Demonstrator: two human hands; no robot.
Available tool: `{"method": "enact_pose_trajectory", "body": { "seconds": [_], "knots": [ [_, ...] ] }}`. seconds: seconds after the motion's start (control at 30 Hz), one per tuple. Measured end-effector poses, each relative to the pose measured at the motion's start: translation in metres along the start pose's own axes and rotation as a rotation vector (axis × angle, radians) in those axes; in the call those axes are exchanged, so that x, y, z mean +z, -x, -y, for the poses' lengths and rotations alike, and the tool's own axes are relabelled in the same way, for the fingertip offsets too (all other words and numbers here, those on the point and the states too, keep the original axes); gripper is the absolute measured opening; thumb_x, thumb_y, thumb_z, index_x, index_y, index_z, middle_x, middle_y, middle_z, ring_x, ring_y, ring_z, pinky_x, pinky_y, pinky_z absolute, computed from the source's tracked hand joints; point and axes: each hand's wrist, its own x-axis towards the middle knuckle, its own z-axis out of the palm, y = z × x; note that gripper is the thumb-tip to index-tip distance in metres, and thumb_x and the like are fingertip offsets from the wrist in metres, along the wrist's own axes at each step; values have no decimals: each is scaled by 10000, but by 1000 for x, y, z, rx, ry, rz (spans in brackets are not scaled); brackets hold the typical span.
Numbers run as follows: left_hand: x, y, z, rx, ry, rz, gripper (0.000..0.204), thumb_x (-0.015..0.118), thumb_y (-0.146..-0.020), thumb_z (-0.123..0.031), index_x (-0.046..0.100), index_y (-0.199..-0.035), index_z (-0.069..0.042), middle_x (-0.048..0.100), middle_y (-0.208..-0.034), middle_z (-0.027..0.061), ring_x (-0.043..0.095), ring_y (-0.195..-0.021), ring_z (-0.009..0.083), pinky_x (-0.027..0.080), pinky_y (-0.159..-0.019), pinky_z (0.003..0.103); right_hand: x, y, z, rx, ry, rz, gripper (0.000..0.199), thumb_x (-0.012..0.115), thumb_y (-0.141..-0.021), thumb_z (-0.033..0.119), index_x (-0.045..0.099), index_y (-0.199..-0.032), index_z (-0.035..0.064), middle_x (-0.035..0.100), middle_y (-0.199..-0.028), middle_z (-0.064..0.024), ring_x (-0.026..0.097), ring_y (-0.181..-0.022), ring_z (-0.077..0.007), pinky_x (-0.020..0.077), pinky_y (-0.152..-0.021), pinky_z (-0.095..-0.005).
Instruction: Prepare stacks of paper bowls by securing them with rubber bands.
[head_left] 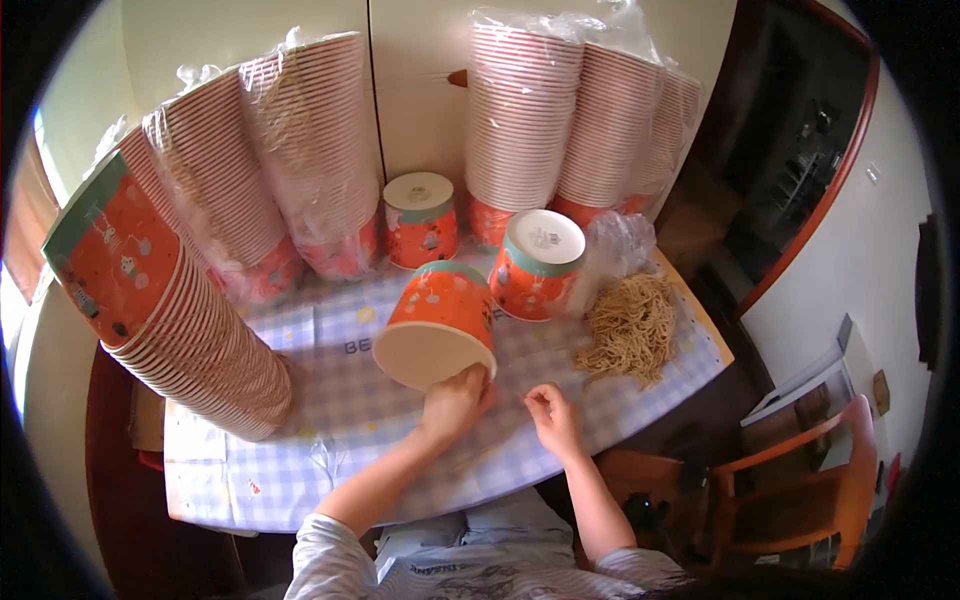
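Note:
My left hand (456, 404) is closed on the near rim of an orange paper bucket (437, 300) with a green band. The bucket lies tilted, its pale open mouth toward me. To the right, apart from the bucket, my right hand (553, 420) is closed in a pinch. Something tiny may be at its fingertips, too small to make out. Behind the held bucket, an upside-down paper bucket (538, 262) stands to the right and another upturned bucket (420, 222) farther back. A heap of tan strings (632, 328) lies to the right.
A tall stack of nested buckets (190, 335) leans at the left of the checked tablecloth (330, 400). Several plastic-wrapped bucket stacks (522, 120) line the back wall. Crumpled clear plastic (618, 245) sits behind the strings. A wooden chair (800, 490) stands at the right.

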Motion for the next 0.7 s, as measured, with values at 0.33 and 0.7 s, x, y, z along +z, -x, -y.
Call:
{"method": "enact_pose_trajectory", "body": {
  "seconds": [0.33,0.7],
  "knots": [
    [-36,39,31,-453,556,1,208,612,-758,-107,578,-946,-24,617,-806,142,633,-743,234,500,-590,320,52,-33,27,-42,-199,309,91,508,-851,57,550,-913,6,583,-796,-40,565,-734,-101,441,-630,-223],
    [-29,33,40,-270,495,-279,191,610,-739,-44,594,-926,-8,627,-888,128,627,-810,214,495,-660,278,73,-32,15,-13,-322,179,87,555,-823,80,579,-883,22,547,-739,-3,480,-630,-65,393,-565,-199]
  ]
}}
